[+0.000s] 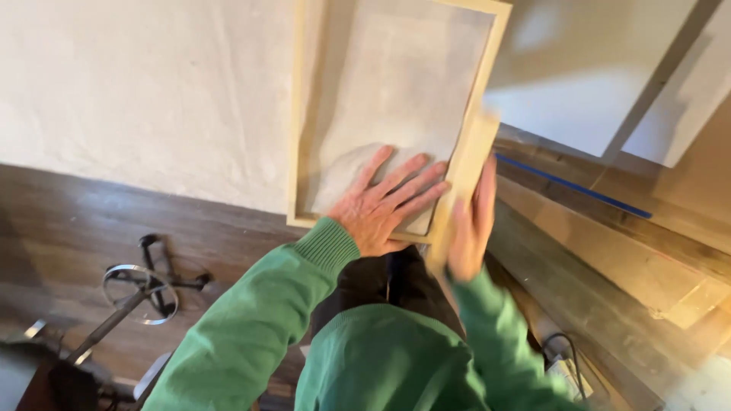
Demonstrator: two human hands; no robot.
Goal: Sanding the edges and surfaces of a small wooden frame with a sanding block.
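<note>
**Sanding the frame's edge, one hand bracing**

Plainly, the work in hand is smoothing a pale wooden frame (478, 84) that leans against a rough white wall (137, 99). The left hand (384, 204) lies flat, fingers spread wide, on the pale grey panel (403, 84) inside the frame, near its lower right corner, holding nothing and pressing to steady it. The right hand (470, 228) is closed around a flat wooden block (466, 171) laid along the frame's right rail; hand and block are blurred, so the exact grip is hard to read.

As a judgement, the next stroke calls for firm bracing from the flat hand and the block kept flush to the rail, not tipping over its edge.

The frame is light, raw-looking timber with square corners; the panel looks matt and chalky. Both sleeves (251, 327) are ribbed green knit. Below lies dark plank flooring (68, 221) with a metal stand (141, 293); a strip of blue tape (571, 184) crosses boards to the right.
</note>
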